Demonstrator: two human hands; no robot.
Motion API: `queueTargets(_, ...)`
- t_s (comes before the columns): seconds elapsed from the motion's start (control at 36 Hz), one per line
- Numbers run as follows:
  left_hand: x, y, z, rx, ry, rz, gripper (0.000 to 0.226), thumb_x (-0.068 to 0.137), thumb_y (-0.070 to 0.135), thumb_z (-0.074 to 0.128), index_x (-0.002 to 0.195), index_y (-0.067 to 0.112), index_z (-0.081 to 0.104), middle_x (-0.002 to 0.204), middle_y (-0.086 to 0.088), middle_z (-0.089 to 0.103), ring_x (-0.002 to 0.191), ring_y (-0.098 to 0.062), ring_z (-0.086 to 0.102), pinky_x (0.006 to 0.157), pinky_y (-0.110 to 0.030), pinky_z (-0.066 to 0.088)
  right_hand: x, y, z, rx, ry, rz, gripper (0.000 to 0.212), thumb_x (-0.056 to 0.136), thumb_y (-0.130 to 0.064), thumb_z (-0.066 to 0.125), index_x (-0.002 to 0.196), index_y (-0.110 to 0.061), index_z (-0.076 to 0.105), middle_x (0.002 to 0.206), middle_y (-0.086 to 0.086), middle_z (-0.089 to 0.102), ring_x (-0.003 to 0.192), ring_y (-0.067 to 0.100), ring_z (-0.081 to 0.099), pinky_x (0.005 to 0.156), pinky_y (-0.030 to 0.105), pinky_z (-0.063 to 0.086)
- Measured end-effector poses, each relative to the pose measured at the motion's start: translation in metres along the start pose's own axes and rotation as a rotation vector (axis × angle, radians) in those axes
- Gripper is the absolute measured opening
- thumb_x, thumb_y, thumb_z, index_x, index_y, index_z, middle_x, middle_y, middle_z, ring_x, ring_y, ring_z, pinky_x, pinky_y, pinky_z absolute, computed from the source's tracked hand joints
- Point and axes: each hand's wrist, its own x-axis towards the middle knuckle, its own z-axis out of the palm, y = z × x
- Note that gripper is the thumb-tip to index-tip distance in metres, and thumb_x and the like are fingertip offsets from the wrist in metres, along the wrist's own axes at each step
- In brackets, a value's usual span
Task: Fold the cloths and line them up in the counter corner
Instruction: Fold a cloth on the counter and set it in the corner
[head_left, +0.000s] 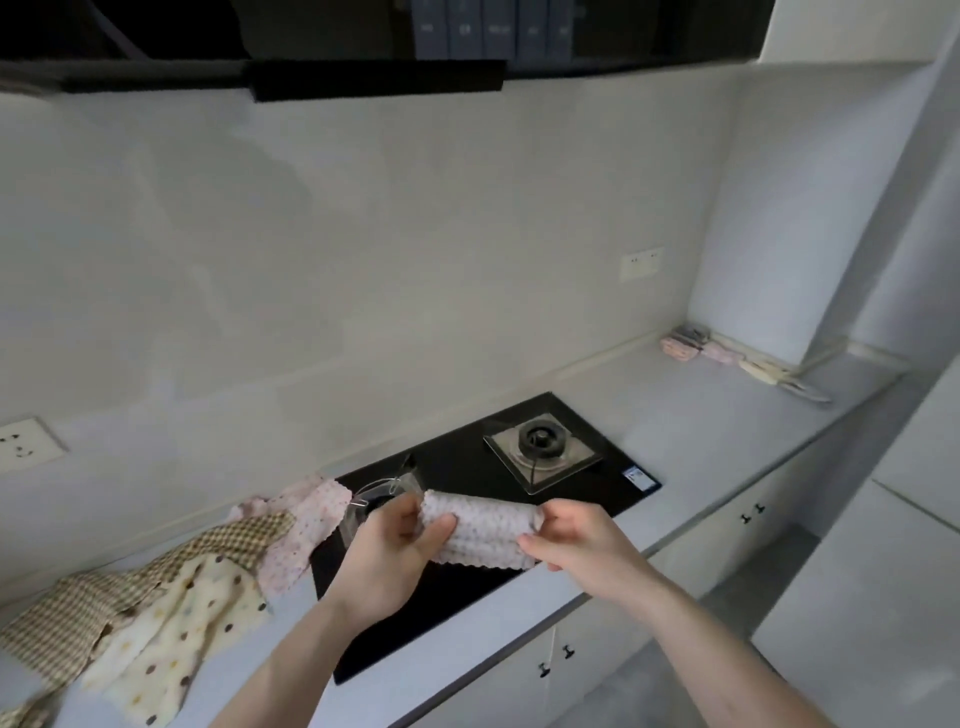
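White waffle cloth stretches between left hand and right hand, both gripping its ends.

Grey walls, perhaps tiled floor

Hidden behind the left hand and right hand: both ends of the held cloth. Near burner mostly covered by the left hand and a pink cloth. Checked cloth cut off at the left edge. Too small and blurred to count or tell patterns: folded cloths in the far corner. Illegible: sticker on the hob.
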Motion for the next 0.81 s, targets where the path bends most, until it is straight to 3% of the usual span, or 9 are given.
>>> queueTargets(0.11,0.041,0.022,0.058,0.007,-0.038,0.024,0.015,0.095,0.029,0.068,0.091,0.014,0.066,0.085,-0.001,0.075,0.077,-0.015,0.072,0.070,-0.030,0.058,0.000,0.028,-0.073,-0.019,0.047,0.021,0.014,0.090,-0.029,0.074,0.103,-0.024,0.071,0.093,-0.009,0.078,0.088,0.005,0.072,0.081,0.029,0.059)
queueTargets(0.25,0.085,0.054,0.143,-0.004,-0.073,0.003,0.012,0.095,0.026,0.070,0.095,0.015,0.070,0.089,-0.001,0.077,0.082,-0.018,0.074,0.077,-0.034,0.061,-0.001,0.063,-0.167,-0.028,0.080,0.055,0.015,0.090,-0.027,0.075,0.104,-0.022,0.072,0.091,-0.008,0.078,0.083,0.008,0.073,0.077,0.028,0.058)
queueTargets(0.36,0.115,0.082,0.205,-0.020,-0.057,-0.001,0.010,0.095,0.026,0.069,0.088,0.019,0.068,0.078,0.003,0.074,0.068,-0.007,0.070,0.063,-0.020,0.053,0.004,0.086,-0.233,-0.023,0.095,0.094,0.006,0.089,-0.026,0.077,0.093,-0.023,0.073,0.085,-0.008,0.078,0.080,0.005,0.073,0.076,0.027,0.059)
queueTargets(0.42,0.131,0.094,0.230,-0.008,-0.045,-0.016,0.017,0.095,0.029,0.069,0.086,0.015,0.066,0.073,-0.003,0.071,0.062,-0.005,0.064,0.059,-0.018,0.050,0.008,0.094,-0.262,-0.014,0.103,0.131,0.010,0.088,-0.027,0.077,0.089,-0.018,0.073,0.082,-0.005,0.077,0.077,0.005,0.072,0.076,0.028,0.058)
queueTargets(0.53,0.162,0.109,0.264,0.019,-0.057,-0.053,0.026,0.095,0.033,0.068,0.085,0.010,0.062,0.073,-0.011,0.069,0.060,-0.007,0.062,0.060,-0.017,0.050,0.020,0.109,-0.305,0.008,0.125,0.175,0.025,0.086,-0.028,0.077,0.091,-0.004,0.071,0.078,0.000,0.075,0.073,0.011,0.071,0.075,0.029,0.057)
queueTargets(0.61,0.189,0.118,0.283,0.044,-0.071,-0.050,0.021,0.096,0.032,0.068,0.083,0.016,0.063,0.072,-0.006,0.071,0.061,-0.008,0.065,0.061,-0.019,0.051,0.033,0.119,-0.330,0.018,0.136,0.188,0.021,0.087,-0.028,0.075,0.092,-0.008,0.071,0.081,-0.001,0.076,0.079,0.016,0.073,0.073,0.029,0.057)
queueTargets(0.81,0.266,0.122,0.320,0.071,-0.132,-0.070,0.020,0.097,0.032,0.066,0.087,0.015,0.068,0.077,-0.003,0.074,0.071,-0.018,0.070,0.071,-0.031,0.057,0.077,0.143,-0.383,0.034,0.163,0.206,0.020,0.090,-0.030,0.071,0.095,-0.011,0.067,0.073,-0.005,0.073,0.069,0.007,0.067,0.065,0.024,0.051)
